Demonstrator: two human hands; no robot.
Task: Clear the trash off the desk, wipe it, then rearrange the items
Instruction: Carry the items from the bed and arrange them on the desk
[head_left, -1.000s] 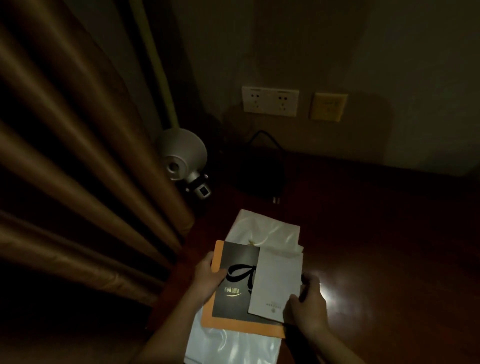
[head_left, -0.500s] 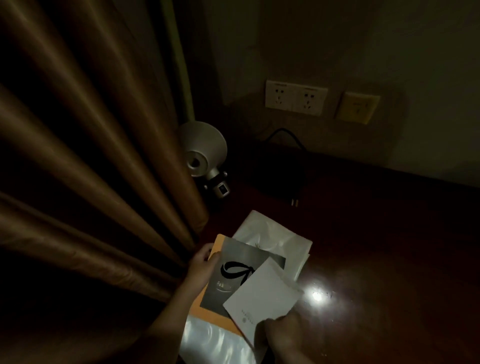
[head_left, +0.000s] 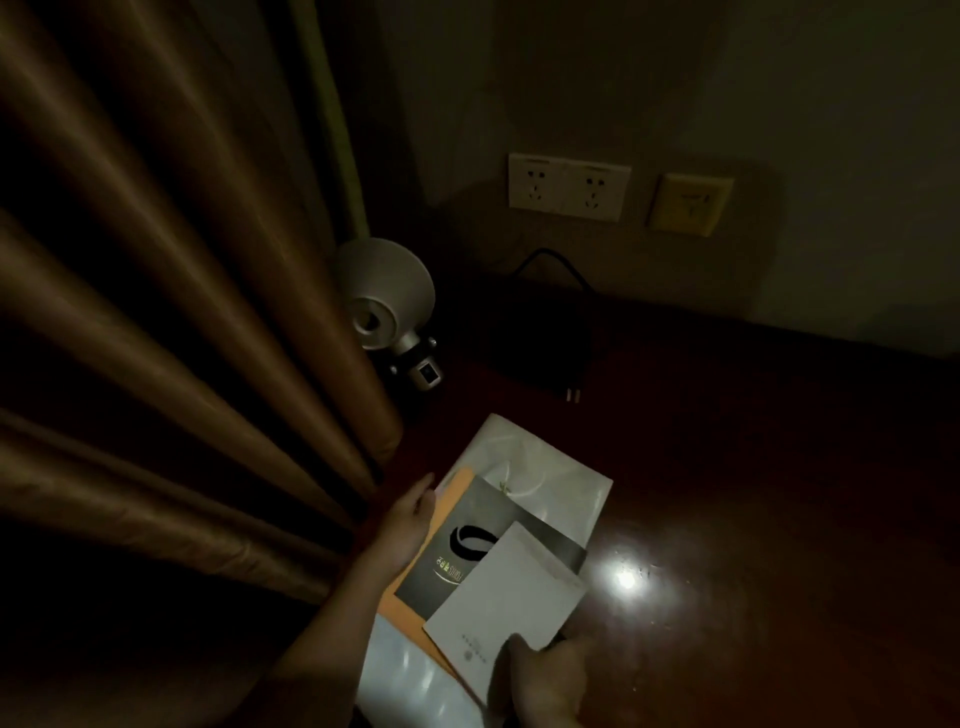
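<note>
A stack of papers lies on the dark wooden desk (head_left: 753, 519). At the bottom is a white glossy bag (head_left: 550, 478), then an orange envelope (head_left: 410, 597), a dark grey booklet (head_left: 462, 551) and a white card (head_left: 509, 597) on top. My left hand (head_left: 408, 525) rests with straight fingers against the stack's left edge. At the bottom of the frame my right hand (head_left: 545, 680) pinches the white card's near corner; the card is turned at an angle over the booklet.
A brown curtain (head_left: 182, 338) hangs along the left and brushes the desk edge. Behind the stack stand a white desk lamp (head_left: 384, 296) and a black box with a plug (head_left: 545, 353). White wall sockets (head_left: 569, 187) and a yellow plate (head_left: 688, 202) sit above.
The view has shifted left. My right hand has turned the white card clockwise and drawn its corner toward me. My left hand has straightened along the stack's left edge.
</note>
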